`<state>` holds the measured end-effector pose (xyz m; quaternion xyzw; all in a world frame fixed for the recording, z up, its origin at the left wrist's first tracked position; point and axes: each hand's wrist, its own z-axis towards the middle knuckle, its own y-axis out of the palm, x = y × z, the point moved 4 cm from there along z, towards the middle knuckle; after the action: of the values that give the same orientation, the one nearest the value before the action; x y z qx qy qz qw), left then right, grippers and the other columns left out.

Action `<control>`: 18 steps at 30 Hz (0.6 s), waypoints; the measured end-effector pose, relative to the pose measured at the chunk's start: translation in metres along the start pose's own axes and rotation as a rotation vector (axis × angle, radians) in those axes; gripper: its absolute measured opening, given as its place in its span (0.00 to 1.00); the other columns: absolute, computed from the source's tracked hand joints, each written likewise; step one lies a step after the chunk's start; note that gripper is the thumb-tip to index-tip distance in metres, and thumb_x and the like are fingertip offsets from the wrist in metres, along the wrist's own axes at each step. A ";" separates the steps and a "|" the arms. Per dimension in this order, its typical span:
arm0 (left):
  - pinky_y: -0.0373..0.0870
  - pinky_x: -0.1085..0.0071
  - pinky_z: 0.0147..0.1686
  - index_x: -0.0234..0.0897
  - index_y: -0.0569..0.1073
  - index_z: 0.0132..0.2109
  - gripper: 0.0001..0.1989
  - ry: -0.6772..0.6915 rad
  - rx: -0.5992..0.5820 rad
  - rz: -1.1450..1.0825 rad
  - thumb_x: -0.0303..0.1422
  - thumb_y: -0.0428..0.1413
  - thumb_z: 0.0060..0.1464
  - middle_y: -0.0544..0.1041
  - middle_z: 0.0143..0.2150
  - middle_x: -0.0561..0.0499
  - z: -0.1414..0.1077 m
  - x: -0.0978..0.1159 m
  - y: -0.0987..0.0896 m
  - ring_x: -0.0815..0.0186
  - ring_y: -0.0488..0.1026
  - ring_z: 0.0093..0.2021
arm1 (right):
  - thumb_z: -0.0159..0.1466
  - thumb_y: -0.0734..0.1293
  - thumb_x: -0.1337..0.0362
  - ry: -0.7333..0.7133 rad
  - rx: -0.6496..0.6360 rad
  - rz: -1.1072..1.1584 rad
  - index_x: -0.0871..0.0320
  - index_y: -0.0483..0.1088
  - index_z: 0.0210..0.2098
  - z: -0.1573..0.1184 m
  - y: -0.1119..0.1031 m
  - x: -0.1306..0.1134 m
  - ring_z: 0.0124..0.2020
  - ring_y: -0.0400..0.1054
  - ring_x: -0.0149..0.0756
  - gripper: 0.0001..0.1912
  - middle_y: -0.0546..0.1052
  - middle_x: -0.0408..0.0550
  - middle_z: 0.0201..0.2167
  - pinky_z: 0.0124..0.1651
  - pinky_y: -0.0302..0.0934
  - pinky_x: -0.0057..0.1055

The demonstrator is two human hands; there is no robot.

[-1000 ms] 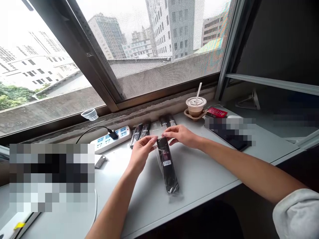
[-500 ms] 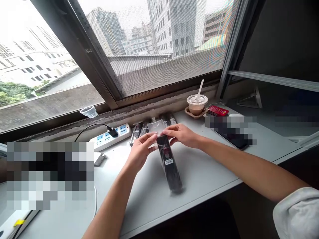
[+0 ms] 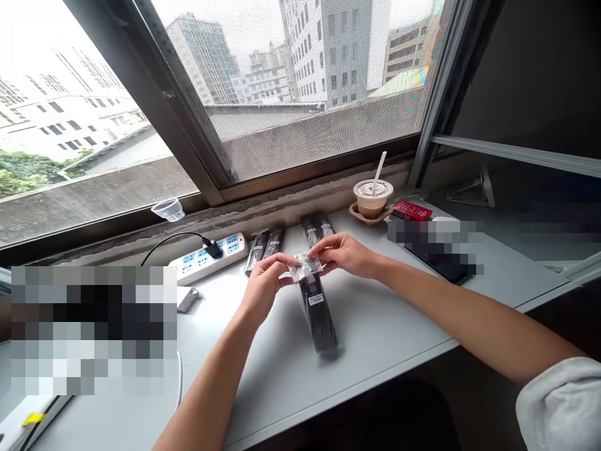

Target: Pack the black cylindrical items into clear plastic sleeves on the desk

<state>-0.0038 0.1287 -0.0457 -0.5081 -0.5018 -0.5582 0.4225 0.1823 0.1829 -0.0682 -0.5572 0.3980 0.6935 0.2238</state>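
A long black item in a clear plastic bag (image 3: 321, 322), with a white barcode label on it, lies slanted over the desk in front of me. Its far end is between my two hands. My left hand (image 3: 265, 285) pinches the left side of the bag's clear flap, which is folded down over the black item. The flap's right side is pinched by my right hand (image 3: 345, 255). Behind my hands, more bagged black packs rest against the wall: a pair of packs (image 3: 265, 245) on the left and another pair (image 3: 315, 227) on the right.
A white power strip (image 3: 209, 257) with a black plug stands at the left back. At the right back are a lidded drink cup (image 3: 372, 197) in a cardboard holder, a red box (image 3: 412, 210) and a dark phone (image 3: 434, 257). A clear plastic cup (image 3: 169, 210) sits by the window.
The clear flap stood up beyond my fingers before; now it is folded down toward me over the black item. Both hands keep their places at its sides.
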 end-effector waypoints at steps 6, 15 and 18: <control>0.76 0.67 0.40 0.36 0.77 0.38 0.09 -0.016 -0.004 0.081 0.38 0.61 0.56 0.74 0.39 0.50 -0.002 -0.002 0.006 0.66 0.72 0.38 | 0.58 0.74 0.63 -0.067 0.053 -0.073 0.61 0.80 0.32 -0.001 0.003 -0.006 0.34 0.78 0.35 0.07 0.81 0.46 0.31 0.42 0.77 0.36; 0.74 0.73 0.36 0.40 0.69 0.46 0.22 -0.071 -0.074 0.154 0.42 0.70 0.52 0.73 0.47 0.51 -0.007 -0.005 0.013 0.68 0.76 0.40 | 0.56 0.70 0.65 -0.067 0.068 -0.089 0.63 0.81 0.34 0.000 0.001 -0.005 0.37 0.78 0.38 0.09 0.81 0.49 0.32 0.47 0.77 0.39; 0.72 0.74 0.36 0.39 0.71 0.47 0.22 -0.061 -0.071 0.129 0.40 0.71 0.51 0.74 0.47 0.51 -0.005 -0.006 0.009 0.70 0.75 0.38 | 0.57 0.71 0.64 -0.051 0.062 -0.066 0.62 0.81 0.35 0.000 0.001 -0.005 0.39 0.77 0.39 0.09 0.82 0.49 0.33 0.51 0.76 0.42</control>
<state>0.0050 0.1226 -0.0506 -0.5709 -0.4604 -0.5316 0.4237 0.1828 0.1830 -0.0633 -0.5450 0.3950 0.6869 0.2739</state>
